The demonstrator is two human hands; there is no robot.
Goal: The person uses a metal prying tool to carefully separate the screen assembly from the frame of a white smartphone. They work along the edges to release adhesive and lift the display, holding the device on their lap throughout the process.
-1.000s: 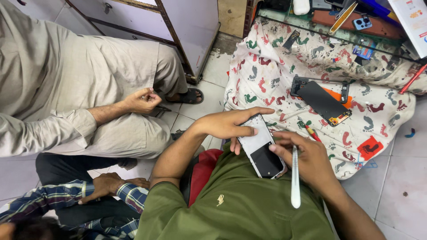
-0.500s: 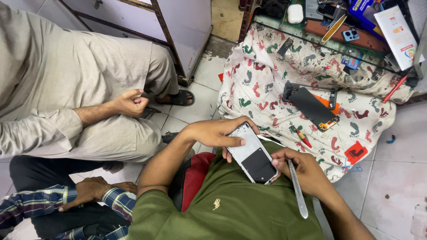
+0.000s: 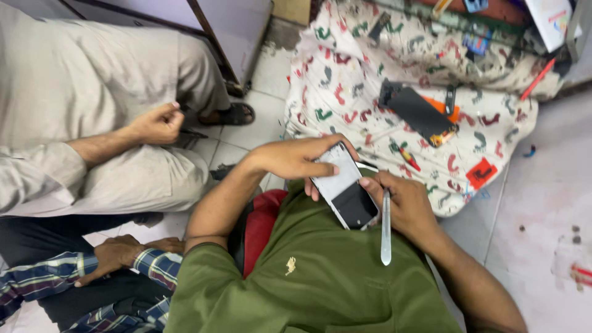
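Across the tiled floor spreads a patterned cloth (image 3: 345, 80), a black phone panel (image 3: 416, 111) lying flat on it beside small red screwdrivers (image 3: 404, 154). Left of it, a seated co-worker's fist (image 3: 157, 123) rests on a beige knee. Over the green shirt, the left hand (image 3: 290, 159) wraps the smartphone (image 3: 345, 185) from above, fingers curled round its top edge; the right hand (image 3: 401, 200) supports its lower corner, pinching a slim metal spudger (image 3: 386, 228), tip pointing down.
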